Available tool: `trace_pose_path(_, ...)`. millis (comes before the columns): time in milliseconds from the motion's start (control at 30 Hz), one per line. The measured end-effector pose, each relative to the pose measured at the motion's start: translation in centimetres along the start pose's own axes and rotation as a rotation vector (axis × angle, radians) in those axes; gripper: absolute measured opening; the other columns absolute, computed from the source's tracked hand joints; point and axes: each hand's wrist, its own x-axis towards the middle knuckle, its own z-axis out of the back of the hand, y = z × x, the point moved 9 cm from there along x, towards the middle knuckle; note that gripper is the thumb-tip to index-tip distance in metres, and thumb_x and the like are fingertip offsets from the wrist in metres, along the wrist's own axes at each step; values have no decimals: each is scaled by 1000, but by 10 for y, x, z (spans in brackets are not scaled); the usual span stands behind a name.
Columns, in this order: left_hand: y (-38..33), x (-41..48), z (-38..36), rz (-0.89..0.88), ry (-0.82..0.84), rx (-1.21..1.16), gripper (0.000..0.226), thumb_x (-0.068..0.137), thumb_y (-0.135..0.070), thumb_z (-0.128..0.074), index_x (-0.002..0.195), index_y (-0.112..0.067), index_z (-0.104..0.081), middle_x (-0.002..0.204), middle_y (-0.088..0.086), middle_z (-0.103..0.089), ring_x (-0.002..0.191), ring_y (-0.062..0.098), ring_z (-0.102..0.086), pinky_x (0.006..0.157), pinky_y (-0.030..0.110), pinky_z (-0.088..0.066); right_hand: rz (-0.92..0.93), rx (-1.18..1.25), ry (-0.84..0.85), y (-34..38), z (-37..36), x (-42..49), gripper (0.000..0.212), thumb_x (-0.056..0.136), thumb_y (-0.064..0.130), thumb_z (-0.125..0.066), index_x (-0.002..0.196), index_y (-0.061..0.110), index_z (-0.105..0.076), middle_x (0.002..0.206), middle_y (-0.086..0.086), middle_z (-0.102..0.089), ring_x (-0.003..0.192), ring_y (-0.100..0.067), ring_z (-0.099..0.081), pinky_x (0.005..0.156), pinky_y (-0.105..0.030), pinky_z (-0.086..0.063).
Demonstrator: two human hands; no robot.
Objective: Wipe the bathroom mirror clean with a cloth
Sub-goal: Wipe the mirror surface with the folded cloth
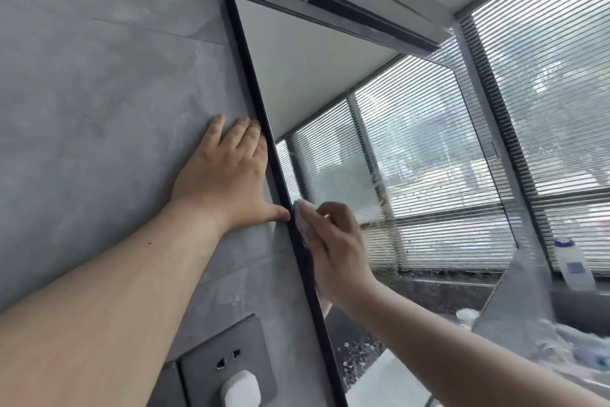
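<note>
Grey marbled wall (99, 93) fills the left side of the head view, and the mirror (330, 83) hangs on it in a thin black frame (251, 76), seen from below at a steep slant. The glass reflects a white ceiling and slatted blinds.

The left hand (227, 175) lies flat against the wall just beside the frame. Its fingers (246, 132) are straight and slightly spread, holding nothing, and the thumb tip touches the frame's outer edge.

The right hand (333, 241) is on the glass, just across the frame from that thumb. Its fingers are curled and clamped on a small white cloth (302, 215), which is bunched under them and pressed to the mirror right at its left edge, about halfway up the visible frame. Lower down, the glass shows pale speckles and smears.

Above the mirror a long black-edged light bar (346, 1) is fixed to the wall. Below the left forearm sits a dark grey socket plate (227, 363) with a white plug (241, 388) in it. On the right is a window with grey blinds (544, 76), and a white bottle (572, 261) with a blue cap and label stands on the sill near the mirror's far edge.
</note>
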Motion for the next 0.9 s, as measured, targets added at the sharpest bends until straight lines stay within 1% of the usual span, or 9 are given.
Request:
trace_pose_path(100,0,-1,3,4,-13,-3,133,60,-98,-30,154,-5,-23,163,12,-21,151,25,-13,122,49,-4,43,-4,57,0,3,9,36,94,9,-61,128,19,-67,109,0,-51,94,-25,-58,80,-44,-54)
trace_pose_path(167,0,-4,2,12,-8,-18,130,61,-97,-31,153,-5,-24,162,12,-21,151,25,-13,123,48,-3,-85,-18,38,-24,11,26,27,98,14,-58,122,14,-70,106,0,-52,93,-20,-57,83,-38,-53)
trace_pose_path(267,-6,-11,-1,-3,-8,-28,119,69,-90,-34,153,-7,-27,162,12,-23,151,25,-15,123,47,-4,-322,-18,-111,-75,39,44,23,102,20,-56,104,4,-73,93,4,-51,84,-10,-54,82,-33,-49)
trace_pose_path(367,-11,-18,-2,-30,-6,-39,112,74,-86,-35,152,-6,-28,162,11,-23,151,25,-15,123,48,-4,-505,-83,-146,-121,52,39,28,104,22,-53,110,4,-73,95,3,-49,94,-21,-57,89,-36,-48)
trace_pose_path(500,-14,-19,-1,-38,6,-38,120,69,-91,-32,153,-6,-26,162,11,-22,151,24,-13,123,48,-3,-550,-112,-170,-128,51,30,31,104,25,-50,114,8,-73,102,-3,-49,99,-28,-58,90,-38,-49)
trace_pose_path(567,-15,-19,-2,-44,10,-37,119,70,-91,-33,153,-6,-25,163,11,-22,152,23,-13,123,47,-3,-511,-106,-172,-110,48,26,29,105,22,-50,115,8,-73,100,-1,-49,95,-23,-57,88,-36,-49)
trace_pose_path(667,-14,-19,-2,-42,7,-19,119,68,-89,-30,152,-5,-28,162,11,-25,151,24,-15,123,47,-3,-388,-56,-145,-75,39,10,25,104,14,-52,118,5,-71,99,3,-49,91,-4,-55,86,-24,-50)
trace_pose_path(800,-15,-19,-2,-32,12,-4,118,68,-89,-30,151,-5,-30,161,12,-27,150,25,-18,123,47,-4,-140,-112,20,-31,16,-24,28,101,16,-51,124,13,-67,108,-5,-53,97,-25,-53,86,-42,-50)
trace_pose_path(900,-16,-22,-2,-16,1,-8,116,70,-87,-33,151,-5,-32,160,12,-28,150,25,-19,123,46,-5,111,-118,73,5,8,-48,31,97,15,-49,125,11,-62,114,-5,-50,99,-25,-52,94,-29,-42)
